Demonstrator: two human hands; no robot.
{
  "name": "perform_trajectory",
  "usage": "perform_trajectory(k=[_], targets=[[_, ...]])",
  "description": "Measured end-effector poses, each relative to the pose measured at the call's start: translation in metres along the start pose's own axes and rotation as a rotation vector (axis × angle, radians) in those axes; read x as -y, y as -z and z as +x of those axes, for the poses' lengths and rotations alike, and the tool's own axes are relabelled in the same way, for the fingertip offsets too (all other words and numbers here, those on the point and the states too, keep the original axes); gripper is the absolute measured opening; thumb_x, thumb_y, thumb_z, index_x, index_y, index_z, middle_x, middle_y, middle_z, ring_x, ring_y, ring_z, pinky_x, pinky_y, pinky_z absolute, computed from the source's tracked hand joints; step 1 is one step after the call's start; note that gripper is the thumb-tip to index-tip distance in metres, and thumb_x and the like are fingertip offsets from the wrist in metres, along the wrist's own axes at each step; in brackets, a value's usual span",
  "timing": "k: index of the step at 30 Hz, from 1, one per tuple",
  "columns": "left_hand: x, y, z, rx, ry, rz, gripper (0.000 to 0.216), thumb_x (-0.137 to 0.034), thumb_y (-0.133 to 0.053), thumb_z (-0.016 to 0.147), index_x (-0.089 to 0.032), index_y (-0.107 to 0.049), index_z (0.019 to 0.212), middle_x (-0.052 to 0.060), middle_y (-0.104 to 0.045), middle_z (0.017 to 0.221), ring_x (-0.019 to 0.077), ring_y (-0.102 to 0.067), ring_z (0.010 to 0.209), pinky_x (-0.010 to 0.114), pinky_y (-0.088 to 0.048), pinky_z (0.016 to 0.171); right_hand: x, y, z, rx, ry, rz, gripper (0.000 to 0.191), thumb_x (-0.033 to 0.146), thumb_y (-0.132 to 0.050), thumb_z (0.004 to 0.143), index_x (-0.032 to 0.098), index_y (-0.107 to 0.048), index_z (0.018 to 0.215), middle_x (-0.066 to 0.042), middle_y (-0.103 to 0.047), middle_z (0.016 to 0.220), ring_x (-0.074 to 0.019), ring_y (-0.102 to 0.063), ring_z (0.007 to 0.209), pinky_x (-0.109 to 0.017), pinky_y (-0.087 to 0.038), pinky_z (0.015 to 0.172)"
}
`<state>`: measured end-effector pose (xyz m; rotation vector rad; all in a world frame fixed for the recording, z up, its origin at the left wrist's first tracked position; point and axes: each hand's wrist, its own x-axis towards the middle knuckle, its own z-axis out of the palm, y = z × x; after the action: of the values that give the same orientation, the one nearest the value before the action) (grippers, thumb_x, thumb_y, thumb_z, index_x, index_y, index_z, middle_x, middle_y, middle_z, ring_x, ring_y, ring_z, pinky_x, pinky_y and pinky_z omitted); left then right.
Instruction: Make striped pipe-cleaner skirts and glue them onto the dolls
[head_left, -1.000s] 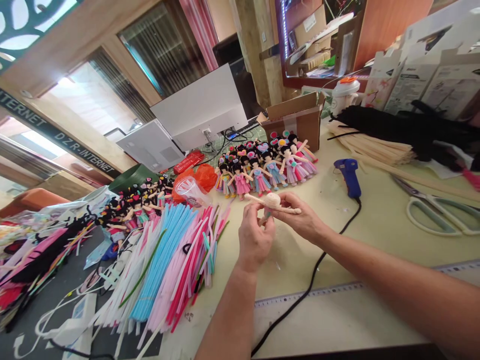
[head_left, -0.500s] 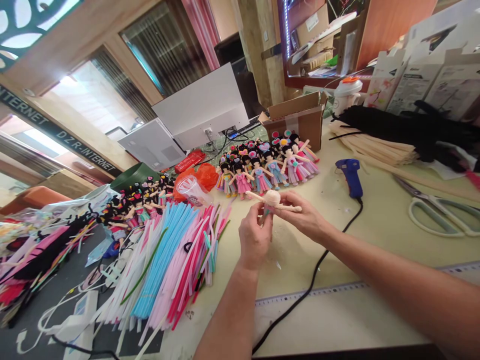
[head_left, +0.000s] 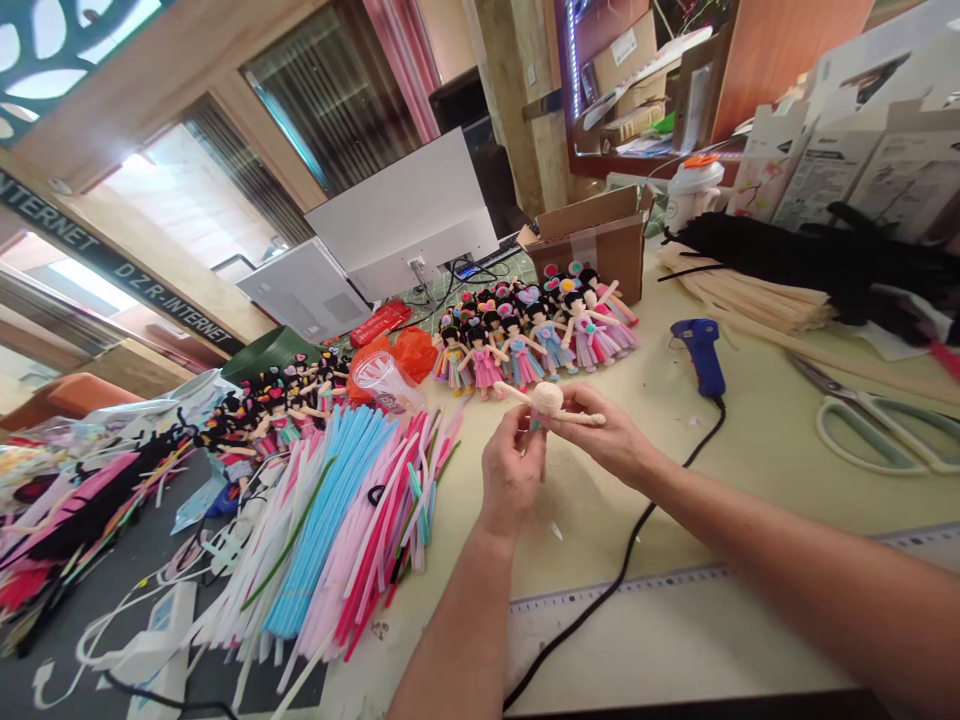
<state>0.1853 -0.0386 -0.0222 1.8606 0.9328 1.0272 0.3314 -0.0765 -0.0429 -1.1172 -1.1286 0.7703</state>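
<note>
Between my two hands is a pipe-cleaner doll (head_left: pixel 547 399) with a round cream head and two cream arms stretched out sideways. A bit of teal shows beneath its head; the rest of the body is hidden by my fingers. My left hand (head_left: pixel 511 468) is closed around the doll's lower body from the left. My right hand (head_left: pixel 600 432) grips it from the right, fingers behind the head and thumb near one arm. Just beyond them stand several finished dolls (head_left: pixel 525 345) with black hair and coloured skirts.
Left of my hands lie bundles of pipe cleaners (head_left: pixel 330 530) in white, blue and pink. A blue glue gun (head_left: pixel 699 355) stands on the right, its black cord (head_left: pixel 637 530) running past my right forearm. Scissors (head_left: pixel 870 420), black pipe cleaners (head_left: pixel 810 250) and a cardboard box (head_left: pixel 600 235) are farther out.
Both hands and the doll have shifted very slightly, and the doll's head is tilted a little differently. Both hands keep their hold.
</note>
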Motion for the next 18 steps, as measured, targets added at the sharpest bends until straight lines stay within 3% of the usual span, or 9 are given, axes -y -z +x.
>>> perform_trajectory(k=[5,9,18], targets=[[-0.004,0.0,-0.001,0.013,-0.001,-0.092,0.021,-0.031,-0.065,0.085,-0.02,-0.067,0.103,0.004,-0.07,0.093,0.0144,-0.06,0.07,0.026,-0.048,0.068,-0.001,0.0,-0.001,-0.043,0.046,-0.057,0.029,0.05,-0.071,0.08,0.024,-0.068,0.092,-0.005,-0.062,0.095,-0.0211,-0.056,0.086,-0.037,-0.048,0.077],[-0.002,-0.004,0.002,-0.033,0.089,-0.256,0.026,-0.035,-0.076,0.076,-0.02,-0.069,0.096,0.001,-0.067,0.08,0.0129,-0.056,0.066,0.024,-0.045,0.064,-0.002,0.0,-0.001,-0.07,0.16,-0.163,0.018,0.041,-0.07,0.082,0.025,-0.069,0.09,-0.004,-0.061,0.09,-0.0208,-0.055,0.083,-0.035,-0.048,0.075],[0.005,-0.01,0.007,-0.022,0.267,-0.552,0.041,-0.039,-0.089,0.06,-0.018,-0.074,0.092,0.0,-0.069,0.073,0.0137,-0.06,0.071,0.027,-0.047,0.073,0.002,0.0,-0.001,-0.066,0.284,-0.304,0.007,0.029,-0.064,0.086,0.024,-0.067,0.09,-0.005,-0.059,0.088,-0.0203,-0.054,0.081,-0.032,-0.049,0.069]])
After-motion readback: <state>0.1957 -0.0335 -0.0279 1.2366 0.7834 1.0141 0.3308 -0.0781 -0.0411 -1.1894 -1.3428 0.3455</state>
